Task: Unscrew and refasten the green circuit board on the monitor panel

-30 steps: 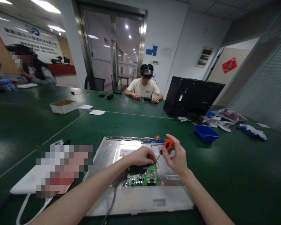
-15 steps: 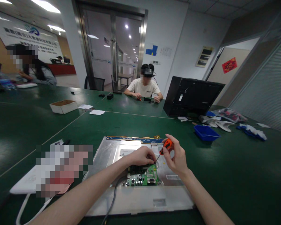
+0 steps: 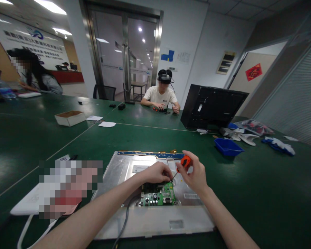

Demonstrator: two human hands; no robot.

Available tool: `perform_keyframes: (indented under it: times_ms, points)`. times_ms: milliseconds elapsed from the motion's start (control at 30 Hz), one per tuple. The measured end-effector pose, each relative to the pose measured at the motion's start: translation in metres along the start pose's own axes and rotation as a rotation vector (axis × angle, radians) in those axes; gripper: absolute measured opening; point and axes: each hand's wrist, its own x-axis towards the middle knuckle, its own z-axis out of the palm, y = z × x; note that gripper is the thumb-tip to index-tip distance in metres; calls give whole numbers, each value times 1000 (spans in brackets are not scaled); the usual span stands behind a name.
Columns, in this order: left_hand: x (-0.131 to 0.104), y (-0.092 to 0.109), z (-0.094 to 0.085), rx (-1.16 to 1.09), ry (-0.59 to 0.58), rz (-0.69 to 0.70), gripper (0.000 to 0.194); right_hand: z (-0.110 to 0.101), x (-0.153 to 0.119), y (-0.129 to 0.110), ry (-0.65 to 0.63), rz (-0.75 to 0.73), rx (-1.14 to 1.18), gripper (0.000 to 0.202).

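Note:
My right hand (image 3: 195, 173) grips the orange and black handle of a screwdriver (image 3: 186, 162), which is tilted so its shaft runs down and left. The tip meets the upper right corner of a green circuit board (image 3: 159, 197). Right beside that tip are the fingers of my left hand (image 3: 159, 172), pinched together; whatever they hold, if anything, is hidden. The board sits on the silver metal back of a display panel (image 3: 124, 173), which lies flat before me. A thin blue board (image 3: 145, 154) runs along the panel's far edge.
A grey cable (image 3: 125, 218) trails off the panel's near side. Left lie blurred white and pink items (image 3: 26, 200). A blue tray (image 3: 228, 147) and a black monitor casing (image 3: 214, 107) stand right. Across the green table, a co-worker (image 3: 162, 93) sits; another person is far left.
My right fingers have shifted slightly around the screwdriver handle, and the handle has turned. The left hand stays in place. The co-worker opposite has moved their hands.

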Motion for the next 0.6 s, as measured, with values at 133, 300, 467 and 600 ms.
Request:
perform_keyframes:
  times_ms: [133, 300, 467, 600]
  points:
    - [0, 0, 0, 3, 8, 16, 18, -3, 0, -3, -53, 32, 60, 42]
    - [1, -1, 0, 7, 10, 13, 17, -4, 1, -5, -61, 45, 68, 46]
    - [0, -1, 0, 4, 8, 19, 18, 0, -1, -1, -12, 41, 7, 41]
    - [0, 1, 0, 12, 6, 7, 19, 2, -2, 1, -7, 27, 0, 40]
